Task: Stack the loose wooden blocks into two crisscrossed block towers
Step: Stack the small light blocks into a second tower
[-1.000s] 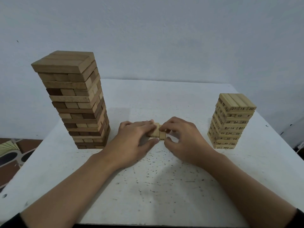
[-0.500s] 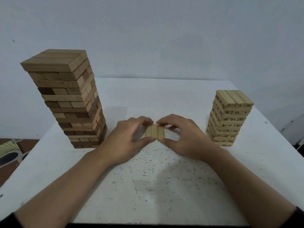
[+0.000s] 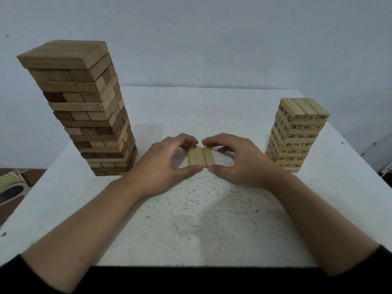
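Note:
Three pale wooden blocks lie side by side on the white table, pressed into one flat row. My left hand pinches the row from the left, thumb at the near end and fingers at the far end. My right hand pinches it the same way from the right. A tall crisscrossed tower of large brown blocks stands at the left. At the right rises a shorter crisscrossed tower of pale numbered blocks.
The table's front edge runs along the bottom and its right edge passes just beyond the numbered tower. Floor with a patterned mat shows beyond the left edge. A plain wall stands behind.
The three blocks turned from a partly hidden bunch under my fingers into a squared row lying lengthwise away from me. Both hands spread slightly, now holding its ends.

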The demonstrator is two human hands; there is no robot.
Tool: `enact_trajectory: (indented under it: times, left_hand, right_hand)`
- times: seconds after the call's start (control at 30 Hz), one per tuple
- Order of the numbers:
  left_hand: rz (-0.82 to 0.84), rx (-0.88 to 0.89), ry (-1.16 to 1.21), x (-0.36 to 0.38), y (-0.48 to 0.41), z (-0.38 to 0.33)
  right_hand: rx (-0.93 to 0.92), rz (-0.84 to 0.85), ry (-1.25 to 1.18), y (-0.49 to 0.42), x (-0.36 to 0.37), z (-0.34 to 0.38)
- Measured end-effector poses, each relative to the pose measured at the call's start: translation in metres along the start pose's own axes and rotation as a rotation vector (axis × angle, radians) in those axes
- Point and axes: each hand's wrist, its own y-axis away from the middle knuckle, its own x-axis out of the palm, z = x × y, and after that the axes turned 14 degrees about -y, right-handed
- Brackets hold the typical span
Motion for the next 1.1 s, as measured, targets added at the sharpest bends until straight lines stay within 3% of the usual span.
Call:
enact_trajectory:
  times: [0.4, 0.77, 1.1]
  left_hand:
    - [0.031, -0.007, 0.025, -0.005, 0.005, 0.002]
    - [-0.058, 0.025, -0.034, -0.002, 0.004, 0.005]
    - [0.053, 0.027, -0.169, 0.002, 0.003, -0.002]
  right_hand:
    - [-0.02, -0.222, 0.11, 0.006, 0.012, 0.012]
    - [0.068, -0.173, 0.067, 0.005, 0.013, 0.013]
    - [0.079, -0.057, -0.084, 0.006, 0.013, 0.017]
